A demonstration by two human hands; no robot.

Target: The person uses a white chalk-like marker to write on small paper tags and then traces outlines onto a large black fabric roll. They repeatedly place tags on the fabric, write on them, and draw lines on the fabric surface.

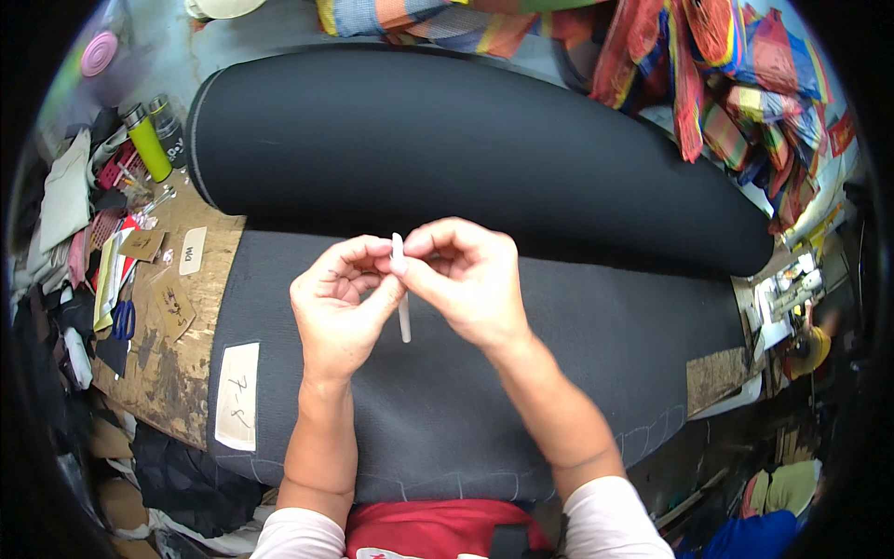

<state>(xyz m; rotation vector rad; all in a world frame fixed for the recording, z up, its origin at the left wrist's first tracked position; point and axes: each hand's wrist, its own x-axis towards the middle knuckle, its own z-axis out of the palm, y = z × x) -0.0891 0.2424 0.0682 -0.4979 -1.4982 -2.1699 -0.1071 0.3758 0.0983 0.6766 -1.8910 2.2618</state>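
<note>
Over the middle of the dark fabric (577, 345), my left hand (337, 312) and my right hand (473, 284) meet with their fingertips pinched on a slim white stick (404, 321). It looks like a marking pencil or chalk stick, but its exact kind cannot be made out. The stick is nearly upright in the picture; its top pokes out above the fingers and its lower end hangs below them. Fingers cover its middle. Thin pale chalk lines run along the fabric's near edge. A pale card pattern piece (237, 396) lies on the fabric's left side.
A thick roll of black fabric (400, 140) spans the table's far side. Blue-handled scissors (123, 320), brown card pieces (173, 303) and a green bottle (147, 142) are on the wooden table (200, 359) at left. Checked bags (689, 74) hang at the back right.
</note>
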